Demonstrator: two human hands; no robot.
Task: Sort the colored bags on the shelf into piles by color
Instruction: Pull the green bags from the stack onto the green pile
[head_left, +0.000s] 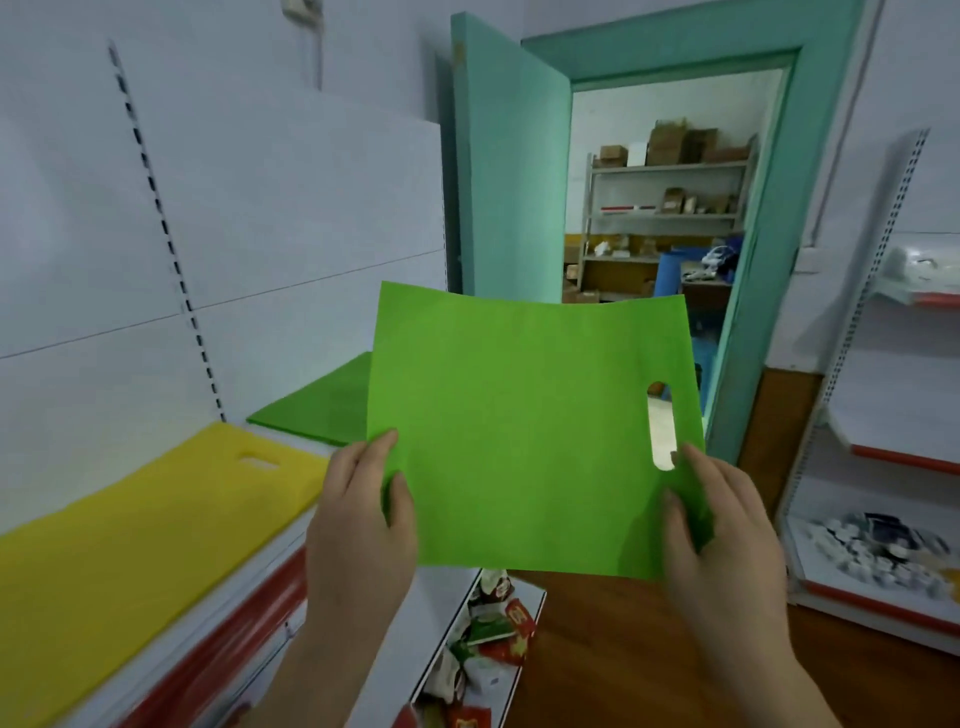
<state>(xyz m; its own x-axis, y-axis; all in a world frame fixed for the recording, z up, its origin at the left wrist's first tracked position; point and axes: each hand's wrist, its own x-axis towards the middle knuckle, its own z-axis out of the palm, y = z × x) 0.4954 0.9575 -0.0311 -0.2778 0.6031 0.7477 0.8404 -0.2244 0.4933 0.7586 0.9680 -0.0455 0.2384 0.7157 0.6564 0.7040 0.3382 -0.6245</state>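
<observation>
A flat green bag with an oval handle hole near its right edge hangs in the air in front of me. My left hand pinches its lower left corner, thumb on the front. My right hand pinches its lower right corner just below the handle hole. On the white shelf to the left lies a yellow bag pile. Behind it, further along the shelf, lies a green bag pile, partly hidden by the held bag.
A lower shelf below my hands holds several small wrapped packets. A teal door stands open ahead, with a storeroom behind it. Another white rack with small items stands at the right. The floor is brown.
</observation>
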